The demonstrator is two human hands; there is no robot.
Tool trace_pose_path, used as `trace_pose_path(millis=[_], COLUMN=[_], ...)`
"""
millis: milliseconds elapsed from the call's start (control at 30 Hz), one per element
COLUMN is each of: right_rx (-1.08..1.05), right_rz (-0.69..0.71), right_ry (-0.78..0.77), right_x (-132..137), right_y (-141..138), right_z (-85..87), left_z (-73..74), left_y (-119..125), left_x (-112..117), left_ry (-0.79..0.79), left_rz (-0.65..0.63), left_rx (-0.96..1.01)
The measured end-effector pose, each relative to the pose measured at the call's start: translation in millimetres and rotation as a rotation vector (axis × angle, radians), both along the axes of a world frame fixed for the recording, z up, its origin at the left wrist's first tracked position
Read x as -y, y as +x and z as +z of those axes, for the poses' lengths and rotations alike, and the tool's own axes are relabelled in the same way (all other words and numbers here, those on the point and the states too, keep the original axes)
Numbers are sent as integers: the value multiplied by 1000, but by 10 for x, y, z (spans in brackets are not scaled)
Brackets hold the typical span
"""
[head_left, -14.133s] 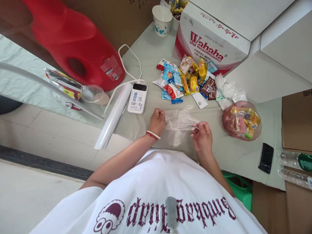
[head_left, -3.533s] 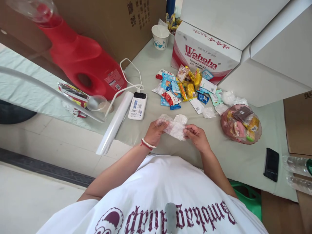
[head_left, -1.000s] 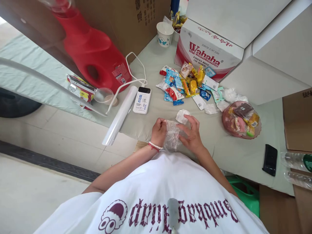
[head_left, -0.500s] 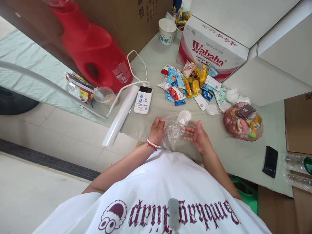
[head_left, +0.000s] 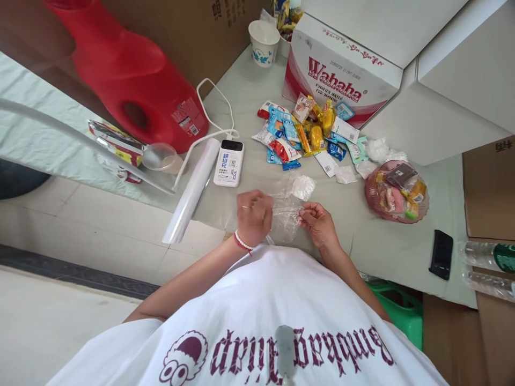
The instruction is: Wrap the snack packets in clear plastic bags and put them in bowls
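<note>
A crinkled clear plastic bag (head_left: 286,217) spans the gap between my two hands near the table's front edge. My left hand (head_left: 254,217), slightly blurred, has its fingers curled in at the bag's left side; a bead bracelet circles that wrist. Thumb and fingers of my right hand (head_left: 318,224) pinch the bag's right edge. Just beyond the bag, touching or very close to it, lies a whitish crumpled plastic wad (head_left: 301,187). Farther back is a pile of small wrapped snacks (head_left: 308,131). A pink bowl (head_left: 374,198) of wrapped snacks sits to the right.
Left of my hands lie a white power bank (head_left: 229,163) with its cable and a roll of clear film (head_left: 191,190). A big red jug (head_left: 156,80) stands behind them. A Wahaha carton (head_left: 341,72) and paper cup (head_left: 264,45) stand at the back. A black phone (head_left: 441,254) lies right.
My right hand has closed from spread fingers to a pinch on the bag's edge. My left hand has turned and shifted slightly left. The whole view has shifted a little.
</note>
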State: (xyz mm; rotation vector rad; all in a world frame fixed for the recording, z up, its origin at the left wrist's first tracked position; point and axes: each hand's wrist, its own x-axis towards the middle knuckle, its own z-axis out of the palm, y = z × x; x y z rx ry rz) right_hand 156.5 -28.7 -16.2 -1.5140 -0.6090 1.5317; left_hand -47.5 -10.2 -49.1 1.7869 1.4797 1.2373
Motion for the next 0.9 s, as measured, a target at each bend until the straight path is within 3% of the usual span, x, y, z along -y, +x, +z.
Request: trace_pose_path(millis=[67, 133, 300, 400, 667, 900], right_rx=[11, 37, 101, 63, -25, 56], right_rz=[-10, 8, 117, 124, 80, 123], right_ry=[8, -13, -110, -140, -36, 62], right_x=[7, 46, 262, 361, 395, 388], right_y=[0, 23, 89, 62, -64, -123], right_z=[15, 31, 11, -52, -35, 11], left_z=[-22, -83, -276, -303, -60, -19], left_y=[-6, 5, 20, 5, -4, 77], left_x=[44, 62, 77, 103, 111, 107], left_ry=[63, 51, 2, -14, -203, -341], left_rz=[-404, -634, -563, -557, -637, -537], left_rx=[-72, -106, -136, -90, 39, 171])
